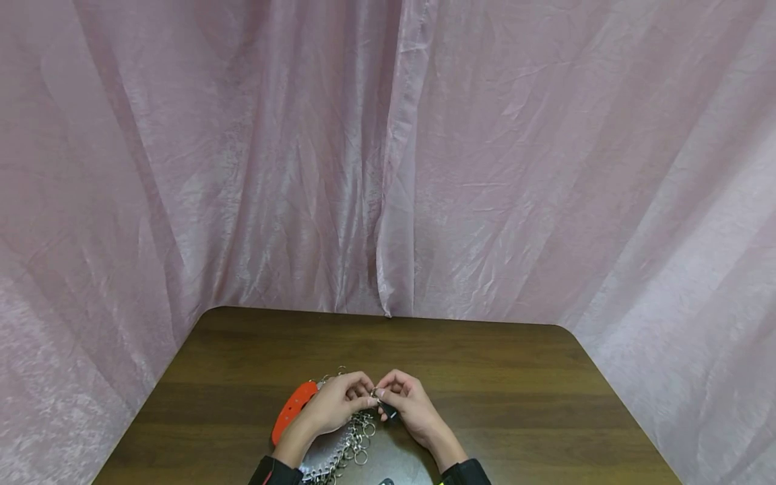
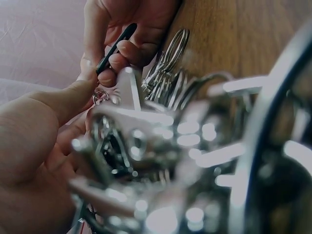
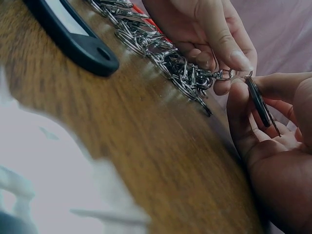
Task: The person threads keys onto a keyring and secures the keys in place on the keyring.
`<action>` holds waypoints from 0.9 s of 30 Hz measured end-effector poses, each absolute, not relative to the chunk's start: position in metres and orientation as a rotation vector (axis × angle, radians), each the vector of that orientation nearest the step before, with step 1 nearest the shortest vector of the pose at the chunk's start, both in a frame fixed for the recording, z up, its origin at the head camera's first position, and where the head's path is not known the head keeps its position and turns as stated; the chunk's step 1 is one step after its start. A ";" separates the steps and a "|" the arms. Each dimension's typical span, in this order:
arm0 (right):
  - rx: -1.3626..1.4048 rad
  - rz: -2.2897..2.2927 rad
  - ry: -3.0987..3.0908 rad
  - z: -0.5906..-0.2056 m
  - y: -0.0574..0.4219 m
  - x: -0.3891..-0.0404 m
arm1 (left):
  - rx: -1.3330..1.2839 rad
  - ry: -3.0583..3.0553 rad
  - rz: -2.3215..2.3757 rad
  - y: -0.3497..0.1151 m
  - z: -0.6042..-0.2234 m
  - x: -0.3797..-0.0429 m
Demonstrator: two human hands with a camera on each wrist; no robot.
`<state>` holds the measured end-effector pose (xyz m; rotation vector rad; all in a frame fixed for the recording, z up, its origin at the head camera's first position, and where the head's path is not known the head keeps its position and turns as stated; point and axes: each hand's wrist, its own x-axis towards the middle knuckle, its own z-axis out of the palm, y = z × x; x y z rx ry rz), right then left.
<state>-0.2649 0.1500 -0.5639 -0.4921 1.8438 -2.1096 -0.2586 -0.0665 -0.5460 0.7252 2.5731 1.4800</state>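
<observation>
In the head view my left hand [image 1: 332,407] and right hand [image 1: 413,407] meet over the table. The left thumb and finger pinch a small metal ring [image 3: 225,74] at the end of a bunch of metal clasps and split rings [image 3: 183,70]. A slim black key tag [image 3: 258,101] is pinched in the right hand, its small end ring touching the left fingertips. Whether the two rings are linked cannot be told. Under the left forearm lies an orange curved piece with holes [image 1: 294,411], beside a row of metal rings [image 1: 359,436].
Another black key tag with a white label [image 3: 73,36] lies on the wooden table [image 1: 515,384]. A blurred white, shiny thing [image 3: 58,170] is close to the right wrist camera. Pink curtains [image 1: 497,168] hang behind the table's far edge.
</observation>
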 end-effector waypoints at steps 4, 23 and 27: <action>-0.501 -2.110 1.844 -0.564 0.150 -0.264 | 0.713 2.558 1.498 -0.066 -0.546 -0.258; -0.505 -2.089 1.854 -0.563 0.150 -0.264 | 0.713 2.573 1.473 -0.067 -0.546 -0.259; -0.505 -2.091 1.853 -0.563 0.151 -0.264 | 0.716 2.576 1.475 -0.067 -0.545 -0.259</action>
